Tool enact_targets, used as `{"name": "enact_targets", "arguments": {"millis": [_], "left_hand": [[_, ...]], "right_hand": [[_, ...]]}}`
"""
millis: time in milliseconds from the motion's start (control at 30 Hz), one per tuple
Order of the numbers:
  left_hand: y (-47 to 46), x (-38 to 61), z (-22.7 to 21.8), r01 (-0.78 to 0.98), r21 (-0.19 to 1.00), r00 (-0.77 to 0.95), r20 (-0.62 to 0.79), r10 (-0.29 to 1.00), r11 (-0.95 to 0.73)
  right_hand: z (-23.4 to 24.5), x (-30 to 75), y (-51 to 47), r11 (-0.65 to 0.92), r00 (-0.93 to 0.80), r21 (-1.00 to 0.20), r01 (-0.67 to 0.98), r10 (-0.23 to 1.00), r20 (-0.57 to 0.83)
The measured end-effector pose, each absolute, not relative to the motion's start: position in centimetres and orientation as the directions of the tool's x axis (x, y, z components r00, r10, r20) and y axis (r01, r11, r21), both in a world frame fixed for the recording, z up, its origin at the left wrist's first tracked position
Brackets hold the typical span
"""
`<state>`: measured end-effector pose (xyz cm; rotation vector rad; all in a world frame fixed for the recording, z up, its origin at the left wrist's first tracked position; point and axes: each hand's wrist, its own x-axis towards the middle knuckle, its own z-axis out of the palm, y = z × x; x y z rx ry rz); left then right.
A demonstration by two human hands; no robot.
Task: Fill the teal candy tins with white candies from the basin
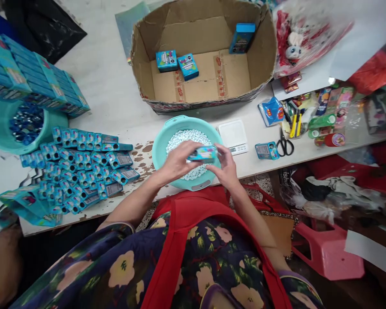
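A small blue printed box (206, 152) is held over a turquoise basin (159, 148) of small white pellets (193, 136). My left hand (178, 161) grips the box's left end, fingers wrapped along it. At the other end, my right hand (227, 167) has its thumb and fingers bent around the box's right edge. The box is slightly blurred, so its print cannot be read. Just beyond the basin stands a cardboard carton (199, 25) with two small blue boxes (176, 64) lying in it and another blue box (242, 38) leaning at its right.
Rows of blue boxes with round holes (83, 167) cover the table's left. Stacked blue packs (35, 77) stand behind a turquoise tub (56, 122). To the right are a white scale (233, 134), a blue box (266, 150) and black scissors (284, 145). A person's arm (6, 266) shows lower left.
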<state>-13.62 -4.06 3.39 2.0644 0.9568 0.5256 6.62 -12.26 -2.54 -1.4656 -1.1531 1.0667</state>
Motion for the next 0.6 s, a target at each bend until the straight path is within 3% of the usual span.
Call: {"name": "enact_targets", "arguments": {"millis": [100, 167, 233, 300, 400, 467, 600], "left_hand": [[-2.7, -18.1, 3.7, 0.753, 0.622, 0.185, 0.114, 0.976, -0.215], [-1.1, -21.7, 2.1, 0.885, 0.465, -0.119, 0.210, 0.970, 0.007], [0.3, -24.8, -0.6, 0.912, 0.369, -0.267, 0.207, 0.941, 0.177], [1.0, -26.7, -3.7, 0.890, 0.331, -0.350, 0.052, 0.935, 0.315], [0.3, -27.9, -7.2, 0.826, 0.253, -0.477, -0.162, 0.864, 0.504], [-0.7, -28.1, -8.0, 0.824, 0.206, -0.507, -0.150, 0.849, 0.528], [-0.6, -27.4, -6.0, 0.927, 0.155, -0.348, 0.017, 0.937, 0.342]], "right_hand": [[-2.6, 10.8, -11.5, -0.125, 0.425, -0.894, 0.431, 0.902, 0.079], [-3.9, 15.6, -11.7, -0.335, 0.659, -0.750, 0.571, 0.732, 0.175], [-5.8, 20.4, -12.3, -0.552, 0.777, -0.610, 0.569, 0.605, 0.177], [-7.7, 23.9, -13.0, -0.679, 0.821, -0.532, 0.506, 0.568, 0.057], [-9.2, 25.7, -13.3, -0.713, 0.807, -0.526, 0.464, 0.585, -0.081], [-9.1, 25.3, -13.2, -0.673, 0.798, -0.569, 0.473, 0.601, -0.046], [-8.5, 22.6, -11.2, -0.457, 0.678, -0.692, 0.559, 0.732, 0.065]]}}
